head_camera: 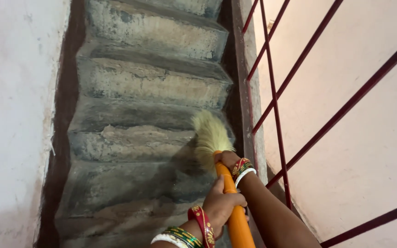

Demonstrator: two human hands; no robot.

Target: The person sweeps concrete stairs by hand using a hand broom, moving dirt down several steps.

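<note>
A broom with an orange handle [236, 216] and pale straw bristles [210, 135] points up the stairs. My left hand [220, 202] is wrapped round the handle low down, with red, green and white bangles on the wrist. Higher up, my right hand [228, 159] grips the handle just below the bristles and wears similar bangles. The bristle tips rest on a worn grey concrete step [129, 117] near its right end.
Rough concrete steps [148, 78] climb away from me between a pale wall [10, 115] on the left and a dark red metal railing [276, 105] on the right. Beyond the railing is another pale wall [373, 138].
</note>
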